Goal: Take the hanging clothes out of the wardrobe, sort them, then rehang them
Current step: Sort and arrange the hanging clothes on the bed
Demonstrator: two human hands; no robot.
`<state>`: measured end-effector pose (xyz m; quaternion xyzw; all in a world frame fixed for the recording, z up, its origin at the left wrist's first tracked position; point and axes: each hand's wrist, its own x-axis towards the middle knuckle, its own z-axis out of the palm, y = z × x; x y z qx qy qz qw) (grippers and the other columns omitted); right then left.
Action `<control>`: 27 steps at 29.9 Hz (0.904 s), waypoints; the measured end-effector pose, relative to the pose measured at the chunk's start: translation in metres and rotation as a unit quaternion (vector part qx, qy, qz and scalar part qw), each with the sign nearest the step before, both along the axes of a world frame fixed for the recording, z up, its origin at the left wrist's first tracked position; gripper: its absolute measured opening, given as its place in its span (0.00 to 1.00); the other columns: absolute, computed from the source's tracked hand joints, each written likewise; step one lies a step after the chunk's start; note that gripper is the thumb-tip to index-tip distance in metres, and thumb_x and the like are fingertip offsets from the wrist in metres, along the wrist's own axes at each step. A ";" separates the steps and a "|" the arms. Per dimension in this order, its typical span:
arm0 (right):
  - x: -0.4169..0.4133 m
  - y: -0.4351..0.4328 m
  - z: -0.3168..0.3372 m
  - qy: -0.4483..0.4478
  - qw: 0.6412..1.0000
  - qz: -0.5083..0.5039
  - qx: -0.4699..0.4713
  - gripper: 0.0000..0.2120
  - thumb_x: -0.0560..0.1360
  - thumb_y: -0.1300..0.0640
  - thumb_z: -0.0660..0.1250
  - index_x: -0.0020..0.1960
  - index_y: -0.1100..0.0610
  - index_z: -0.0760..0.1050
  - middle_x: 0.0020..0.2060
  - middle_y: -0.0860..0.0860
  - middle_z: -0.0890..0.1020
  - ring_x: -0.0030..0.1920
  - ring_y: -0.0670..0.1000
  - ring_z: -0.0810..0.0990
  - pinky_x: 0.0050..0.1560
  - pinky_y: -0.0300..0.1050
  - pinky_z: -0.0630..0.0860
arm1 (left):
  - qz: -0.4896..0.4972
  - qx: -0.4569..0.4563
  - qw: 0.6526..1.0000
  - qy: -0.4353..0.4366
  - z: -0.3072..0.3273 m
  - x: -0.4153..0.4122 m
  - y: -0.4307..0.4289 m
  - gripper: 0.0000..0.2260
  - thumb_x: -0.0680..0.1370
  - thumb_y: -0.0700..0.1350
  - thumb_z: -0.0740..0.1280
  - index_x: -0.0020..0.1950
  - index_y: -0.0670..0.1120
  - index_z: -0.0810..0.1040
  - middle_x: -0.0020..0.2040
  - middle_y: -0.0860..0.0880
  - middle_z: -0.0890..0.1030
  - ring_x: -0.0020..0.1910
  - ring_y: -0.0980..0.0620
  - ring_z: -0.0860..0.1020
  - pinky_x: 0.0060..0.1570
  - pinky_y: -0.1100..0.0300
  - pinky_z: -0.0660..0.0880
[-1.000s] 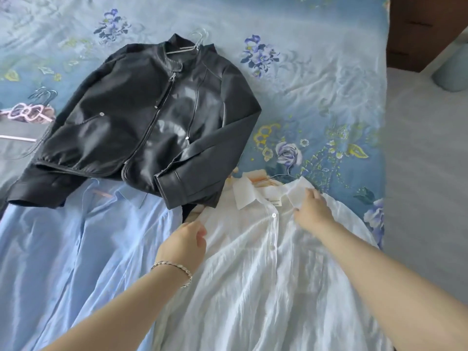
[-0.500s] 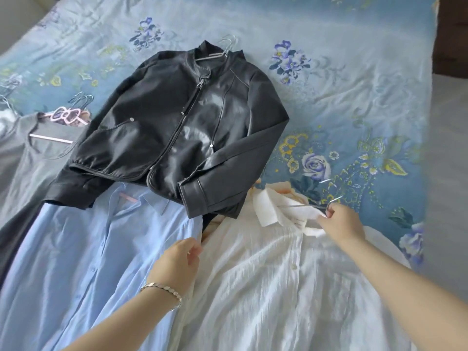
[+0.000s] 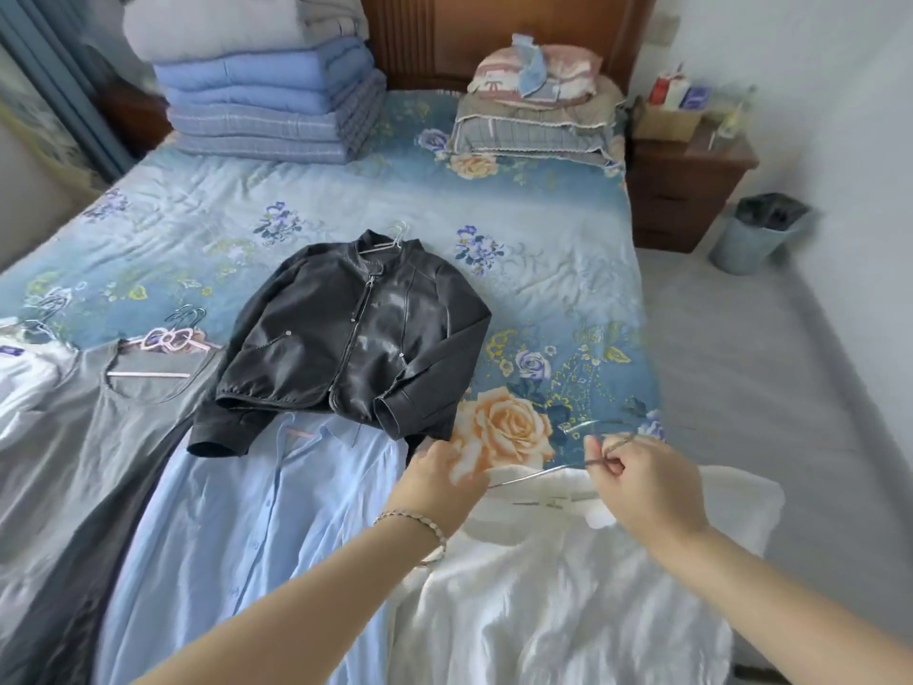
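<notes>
The white shirt (image 3: 568, 610) lies front-up at the lower right of the frame, on the near edge of the bed, with a thin wire hanger (image 3: 533, 476) at its collar. The right hand (image 3: 647, 487) pinches the hanger's twisted neck between thumb and curled fingers, the hook poking out beyond them. The left hand (image 3: 439, 482), a bracelet (image 3: 415, 524) at its wrist, curls its fingers over the shirt's shoulder at the hanger's left end.

Just left of the shirt lies a light blue shirt (image 3: 237, 536). Its collar is partly covered by a black leather jacket (image 3: 355, 338) in mid-frame, which is on its own hanger. Further left is a grey dress (image 3: 99, 427) on a pink hanger (image 3: 168, 338). All rest on a blue floral bedspread (image 3: 346, 200). Folded quilts (image 3: 267, 91) are stacked at the upper left and pillows (image 3: 538, 106) at top centre. At the upper right are a wooden nightstand (image 3: 686, 185) and a bin (image 3: 761, 229).
</notes>
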<state>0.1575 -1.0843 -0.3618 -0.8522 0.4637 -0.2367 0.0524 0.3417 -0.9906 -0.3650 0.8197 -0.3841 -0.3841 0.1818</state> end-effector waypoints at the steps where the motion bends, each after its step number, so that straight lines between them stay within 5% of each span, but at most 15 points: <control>1: -0.001 0.016 0.021 0.005 1.000 -0.011 -0.008 0.19 0.69 0.52 0.59 0.23 0.50 0.55 0.16 0.50 0.67 0.19 0.52 0.72 0.24 0.33 0.54 | -0.020 0.006 1.000 -0.011 0.016 -0.002 0.010 0.10 0.77 0.54 0.63 0.47 0.47 0.73 0.48 0.50 0.74 0.43 0.52 0.71 0.43 0.63 0.67; 4: -0.011 0.053 0.081 0.026 0.998 -0.052 0.003 0.27 0.70 0.58 0.69 0.24 0.52 0.52 0.20 0.50 0.68 0.26 0.57 0.76 0.26 0.38 0.55 | -0.068 -0.016 0.997 -0.035 0.061 -0.009 0.041 0.15 0.77 0.51 0.61 0.32 0.48 0.65 0.34 0.52 0.67 0.34 0.53 0.66 0.33 0.62 0.63; 7: -0.026 0.085 0.134 0.093 0.986 -0.110 0.086 0.23 0.77 0.52 0.62 0.27 0.54 0.57 0.35 0.55 0.80 0.42 0.61 0.78 0.35 0.43 0.62 | -0.138 -0.065 0.985 -0.080 0.098 -0.021 0.069 0.17 0.76 0.44 0.62 0.28 0.47 0.60 0.29 0.51 0.63 0.29 0.54 0.62 0.27 0.64 0.58; 13: -0.050 0.137 0.198 0.128 0.974 0.004 0.185 0.21 0.80 0.48 0.54 0.31 0.54 0.61 0.36 0.53 0.78 0.41 0.57 0.74 0.41 0.46 0.71 | -0.109 -0.189 0.971 -0.097 0.167 -0.050 0.118 0.18 0.77 0.47 0.64 0.33 0.37 0.70 0.31 0.42 0.70 0.41 0.41 0.71 0.33 0.55 0.59; 14: -0.056 0.148 0.210 0.139 0.973 0.028 0.182 0.21 0.81 0.48 0.52 0.31 0.53 0.60 0.36 0.53 0.77 0.40 0.56 0.74 0.40 0.46 0.70 | -0.098 -0.214 0.968 -0.088 0.175 -0.056 0.127 0.18 0.75 0.48 0.64 0.37 0.35 0.63 0.31 0.42 0.69 0.37 0.41 0.68 0.31 0.55 0.58; 15: -0.062 0.157 0.223 0.149 0.973 0.050 0.170 0.21 0.81 0.48 0.51 0.31 0.52 0.59 0.34 0.51 0.74 0.38 0.54 0.72 0.38 0.46 0.67 | -0.092 -0.234 0.964 -0.087 0.182 -0.063 0.135 0.19 0.74 0.49 0.64 0.28 0.49 0.58 0.27 0.43 0.66 0.34 0.43 0.65 0.30 0.55 0.57; 20: -0.109 0.198 0.266 0.238 0.965 0.104 0.030 0.22 0.81 0.45 0.50 0.30 0.49 0.57 0.30 0.46 0.64 0.45 0.52 0.72 0.41 0.44 0.58 | -0.092 -0.302 0.947 -0.058 0.206 -0.130 0.164 0.15 0.74 0.43 0.64 0.33 0.33 0.72 0.31 0.45 0.68 0.31 0.51 0.65 0.34 0.58 0.61; 23: -0.151 0.216 0.280 0.186 0.975 0.111 0.036 0.22 0.80 0.46 0.53 0.29 0.51 0.58 0.30 0.49 0.66 0.39 0.50 0.70 0.40 0.46 0.60 | -0.075 -0.374 0.924 -0.028 0.221 -0.174 0.182 0.16 0.75 0.42 0.64 0.29 0.37 0.68 0.29 0.47 0.65 0.29 0.54 0.62 0.34 0.58 0.61; 27: -0.209 0.223 0.281 0.015 0.986 0.166 -0.022 0.26 0.78 0.41 0.54 0.31 0.60 0.69 0.33 0.53 0.74 0.34 0.48 0.71 0.40 0.38 0.65 | -0.095 -0.421 0.901 0.044 0.239 -0.219 0.201 0.15 0.78 0.48 0.65 0.39 0.39 0.80 0.29 0.52 0.72 0.31 0.59 0.69 0.36 0.64 0.65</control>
